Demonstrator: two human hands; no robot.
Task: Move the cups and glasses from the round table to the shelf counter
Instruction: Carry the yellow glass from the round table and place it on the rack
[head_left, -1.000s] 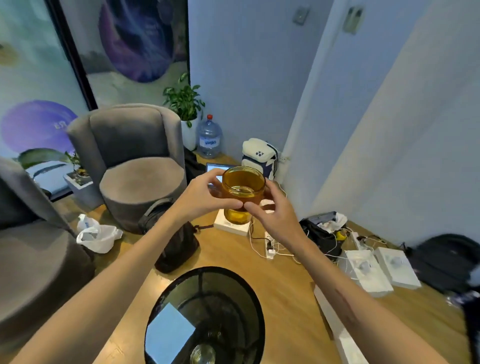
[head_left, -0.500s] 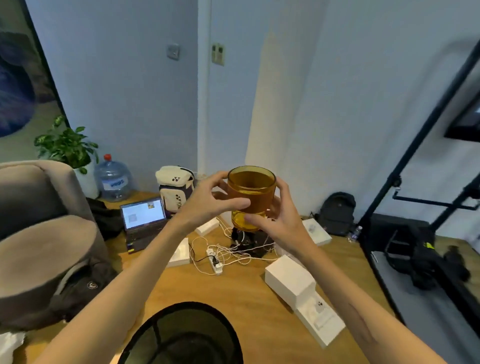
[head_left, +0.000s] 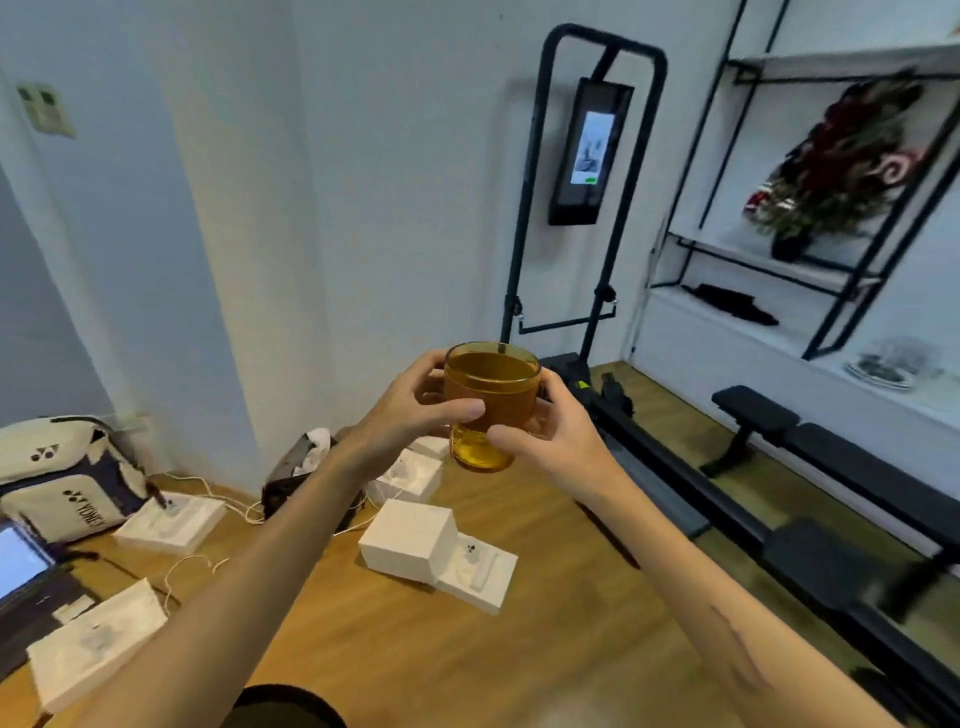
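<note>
Both hands are clasping an amber glass (head_left: 491, 402) upright in the air. The left hand (head_left: 415, 410) is wrapping its left side, the right hand (head_left: 556, 431) its right — thumbs crossing the near face.

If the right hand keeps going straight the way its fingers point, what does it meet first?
The right hand points up and left at the amber glass it already grips, so the glass comes first, then probably the left hand on the far side.

Soft, even, cool daylight is filling the room while wide-angle distortion and motion blur are smearing the right edge.
</note>
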